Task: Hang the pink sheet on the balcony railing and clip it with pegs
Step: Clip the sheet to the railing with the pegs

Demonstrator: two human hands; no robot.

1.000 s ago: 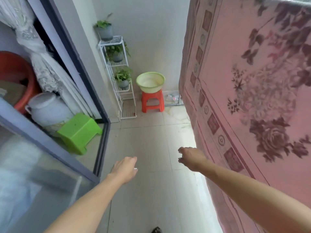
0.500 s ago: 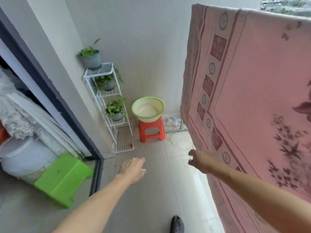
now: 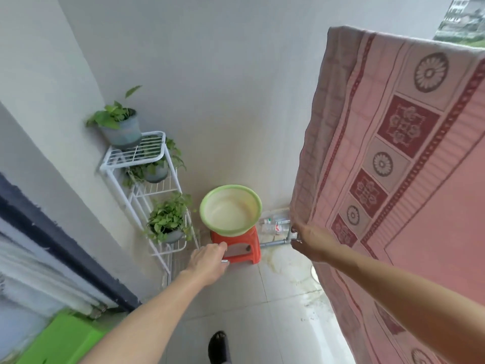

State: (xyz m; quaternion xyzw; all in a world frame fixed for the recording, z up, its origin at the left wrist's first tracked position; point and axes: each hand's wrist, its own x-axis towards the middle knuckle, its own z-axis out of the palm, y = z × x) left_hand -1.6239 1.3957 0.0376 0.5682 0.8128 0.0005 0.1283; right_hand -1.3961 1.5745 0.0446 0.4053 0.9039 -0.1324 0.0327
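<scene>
pink sheet (image 3: 409,195) with a dark red patterned border hangs over the balcony railing on the right of the view, its near vertical edge falling toward the tiled floor (image 3: 275,311). right hand (image 3: 312,241) reaches forward to the sheet's lower edge, fingers curled at the fabric; whether the grip actually pinches the cloth cannot be told. left hand (image 3: 208,264) stretches out low over the floor, fingers loosely curled with a small pale item showing at its thumb side, too small to identify, so its grip cannot be told either. beyond the hands, a light green basin (image 3: 231,208) sits on an orange stool (image 3: 244,252) against the white wall. a white wire rack (image 3: 147,179) beside the stool carries three potted plants, one on each tier. a bright green stool (image 3: 63,340) sits at lower left near the dark door frame. one dark sandal (image 3: 219,348) shows at the bottom edge.
</scene>
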